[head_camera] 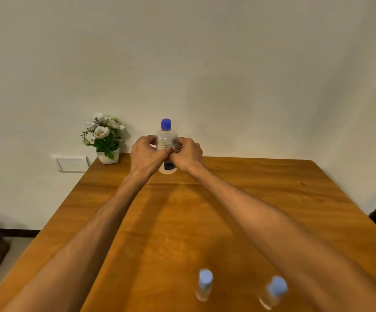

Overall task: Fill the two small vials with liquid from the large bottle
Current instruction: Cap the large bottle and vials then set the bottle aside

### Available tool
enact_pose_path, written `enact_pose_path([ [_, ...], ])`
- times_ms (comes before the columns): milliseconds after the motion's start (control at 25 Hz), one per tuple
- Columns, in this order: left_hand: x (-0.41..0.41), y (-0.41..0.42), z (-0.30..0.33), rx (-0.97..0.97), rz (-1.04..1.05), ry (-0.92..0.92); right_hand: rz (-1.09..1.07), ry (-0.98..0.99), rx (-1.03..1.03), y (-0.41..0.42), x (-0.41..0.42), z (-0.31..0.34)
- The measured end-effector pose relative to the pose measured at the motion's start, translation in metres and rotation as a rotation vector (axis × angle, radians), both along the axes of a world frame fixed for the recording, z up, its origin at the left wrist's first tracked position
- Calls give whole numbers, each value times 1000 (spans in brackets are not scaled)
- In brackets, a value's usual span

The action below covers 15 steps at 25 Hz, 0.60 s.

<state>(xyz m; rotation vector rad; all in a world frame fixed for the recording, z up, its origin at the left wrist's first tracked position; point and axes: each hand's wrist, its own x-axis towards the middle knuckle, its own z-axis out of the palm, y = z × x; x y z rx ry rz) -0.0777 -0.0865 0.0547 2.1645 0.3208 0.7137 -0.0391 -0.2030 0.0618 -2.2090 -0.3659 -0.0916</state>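
Left hand [145, 152], right hand [188, 154] clamped together around capped large bottle [166, 140]; two small vials [205, 284] behind hands, capped; filling apparently not begun.

Table [227, 210]: bottle [167, 140], flowerpot [108, 156], seemingly two vials [204, 285].

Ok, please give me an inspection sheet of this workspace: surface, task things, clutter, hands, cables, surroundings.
Surface: wooden table, bare in the middle.
Job's things: large bottle upright at the far edge, blue cap on; two small vials upright at the near edge, capped, blurred.
Clutter: flower pot at the far left corner.
Hands: left hand and right hand both grip the bottle.
Cables: nothing seen.
Surroundings: plain wall, wall socket.
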Motion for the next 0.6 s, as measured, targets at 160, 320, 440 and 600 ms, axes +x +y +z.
enact_pose_path([
  [160,46,70,-25,-23,94,52,34,33,11,81,54,-23],
  [320,80,107,-44,-7,127,131,65,54,-13,124,94,-48],
  [440,95,115,-57,11,133,185,54,53,-13,132,110,-68],
  [600,98,110,-68,3,130,195,48,75,-3,125,115,-75],
])
